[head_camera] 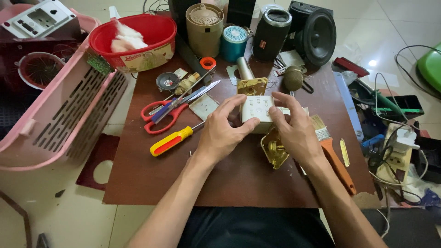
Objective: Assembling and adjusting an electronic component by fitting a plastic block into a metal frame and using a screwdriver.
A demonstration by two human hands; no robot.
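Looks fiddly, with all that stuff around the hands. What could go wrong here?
Both the left hand and right hand hold the small white box by the fingertips alone, so it might slip onto the gold metal part beneath. The scissors and screwdriver lie close to the left wrist, so a sweep could knock them. The paintbrush beside the right wrist could be nudged towards the table edge.

Screwdriver (172, 141) left of switch box (257, 108), paintbrush (331, 150) right.

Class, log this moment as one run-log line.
left hand: grips white box | right hand: grips white box | nearby: screwdriver, scissors, paintbrush
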